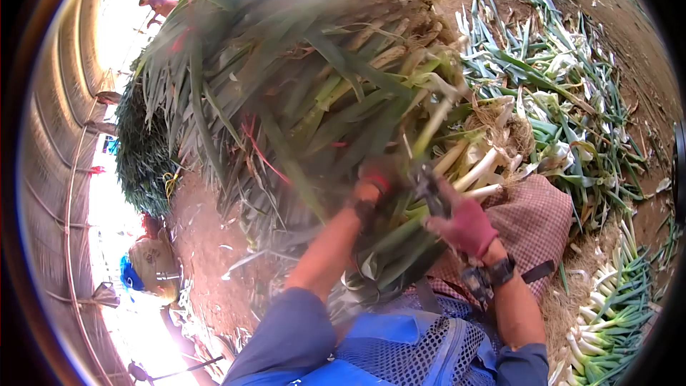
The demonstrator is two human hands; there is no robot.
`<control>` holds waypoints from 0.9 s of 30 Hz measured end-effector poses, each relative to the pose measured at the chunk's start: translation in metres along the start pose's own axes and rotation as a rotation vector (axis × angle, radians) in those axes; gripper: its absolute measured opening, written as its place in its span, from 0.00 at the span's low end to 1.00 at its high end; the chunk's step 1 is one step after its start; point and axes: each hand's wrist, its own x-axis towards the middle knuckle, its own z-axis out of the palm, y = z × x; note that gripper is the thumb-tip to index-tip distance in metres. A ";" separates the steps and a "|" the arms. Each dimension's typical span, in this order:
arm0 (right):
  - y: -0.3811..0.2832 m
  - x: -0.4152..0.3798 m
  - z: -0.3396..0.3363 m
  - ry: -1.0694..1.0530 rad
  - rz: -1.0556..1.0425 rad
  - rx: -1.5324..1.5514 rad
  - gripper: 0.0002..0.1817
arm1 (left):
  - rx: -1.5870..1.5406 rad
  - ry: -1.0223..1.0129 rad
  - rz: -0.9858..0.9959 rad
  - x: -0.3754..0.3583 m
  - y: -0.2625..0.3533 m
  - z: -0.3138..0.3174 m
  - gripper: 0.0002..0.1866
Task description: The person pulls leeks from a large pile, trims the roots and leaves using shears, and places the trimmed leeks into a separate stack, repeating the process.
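My left hand (376,177), in a red glove and smeared by motion, is among the green leaves of the long onions or leeks (379,100); whether its fingers grip a stalk cannot be made out. My right hand (466,227), in a pink glove, is closed around a dark hand tool (431,189) with a thin tip pointing up toward the stalks. Just beyond the tool, several white stalks (475,169) with brown roots lie beside a pink checked cloth (529,218) over my leg.
The large leek heap rises in front of me. Stripped leaves (550,86) litter the ground at the upper right. Stalks with white ends (593,329) lie in a row at the lower right. A filled sack (153,264) stands left, near another green pile (143,150).
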 end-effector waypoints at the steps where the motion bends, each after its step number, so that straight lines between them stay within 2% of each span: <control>1: -0.001 -0.006 0.003 -0.015 -0.033 -0.030 0.50 | 0.034 -0.070 0.065 -0.008 -0.002 0.015 0.28; 3: 0.003 -0.008 0.007 -0.035 -0.069 -0.054 0.50 | 0.072 -0.142 0.121 -0.040 0.001 0.027 0.28; 5: 0.006 -0.007 0.006 0.120 -0.189 0.061 0.50 | 0.031 -0.074 0.182 -0.081 0.020 0.012 0.26; 6: 0.000 -0.009 -0.003 0.088 -0.019 0.043 0.50 | 0.030 -0.072 0.176 -0.084 0.013 0.008 0.26; 8: 0.002 -0.010 -0.011 0.092 0.056 0.018 0.50 | -0.273 -0.012 0.174 -0.097 -0.015 -0.006 0.25; 9: 0.005 -0.009 -0.013 0.106 0.136 -0.004 0.50 | -0.325 0.121 0.095 -0.095 -0.029 -0.017 0.26; 10: 0.007 -0.010 -0.012 0.106 0.111 0.033 0.50 | -0.376 0.251 0.014 -0.089 -0.044 -0.032 0.26; 12: 0.005 -0.014 -0.007 0.086 0.028 0.047 0.50 | -0.251 0.593 -0.031 -0.066 -0.086 -0.053 0.24; 13: 0.002 -0.016 -0.005 0.075 -0.052 0.061 0.50 | -0.134 0.708 -0.050 -0.051 -0.112 -0.058 0.23; 14: -0.004 -0.018 -0.004 0.041 -0.038 0.071 0.50 | -0.015 0.821 -0.068 -0.038 -0.131 -0.064 0.22; 15: -0.004 -0.017 -0.001 0.040 -0.038 0.072 0.50 | -0.014 0.821 -0.068 -0.029 -0.136 -0.075 0.22; 17: -0.001 -0.015 0.007 0.060 -0.140 0.114 0.51 | 0.090 0.717 -0.284 -0.014 -0.141 -0.090 0.24; 21: -0.014 -0.018 0.017 -0.017 -0.104 0.165 0.51 | 0.018 0.688 -0.281 0.001 -0.137 -0.098 0.28; 23: -0.023 -0.020 0.019 -0.059 -0.091 0.057 0.51 | 0.102 0.722 -0.314 -0.001 -0.137 -0.093 0.31; 27: -0.026 -0.020 0.022 -0.104 -0.029 -0.014 0.51 | 0.011 0.648 -0.274 -0.013 -0.128 -0.102 0.33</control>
